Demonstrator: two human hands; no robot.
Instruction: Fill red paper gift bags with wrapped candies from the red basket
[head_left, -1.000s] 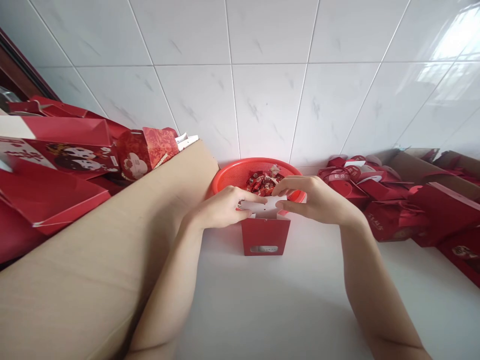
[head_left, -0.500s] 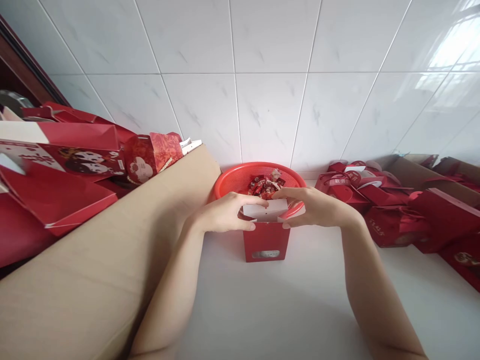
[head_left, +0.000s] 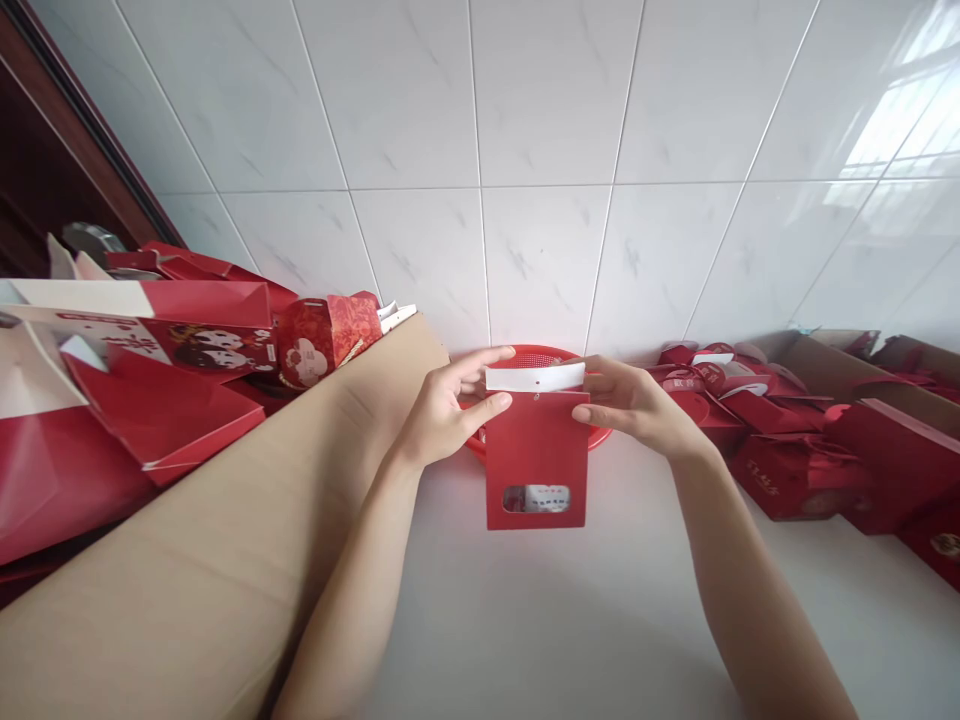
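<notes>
Several red boxes (head_left: 176, 425), some with their flaps open, fill the carton (head_left: 262, 530) at 9 to 10 o'clock from the bag in the middle. One has printed figures on its side; nearer the carton's far end is a patterned box with a gold cord. The carton's tan wall slants in toward the basket (head_left: 536, 352).

The left hand (head_left: 450, 405) is at the bag's 10 o'clock: its thumb lies on the red front, the index finger reaches out above, and the other fingers go behind, holding the bag between them. The bag (head_left: 536, 445) is upright, front toward the camera, with a white flap (head_left: 536, 378) at 12 o'clock and a clear window (head_left: 537, 499) at 6 o'clock. Whether its base touches the desk (head_left: 562, 620) cannot be told. The red basket is behind it, at 12 o'clock, mostly hidden. The right hand (head_left: 630, 400), at 2 o'clock, pinches the bag's edge, thumb in front, fingers behind.

Farther out, at 3 o'clock, a pile (head_left: 802, 475) of red packages sits by brown cardboard (head_left: 814, 358).
</notes>
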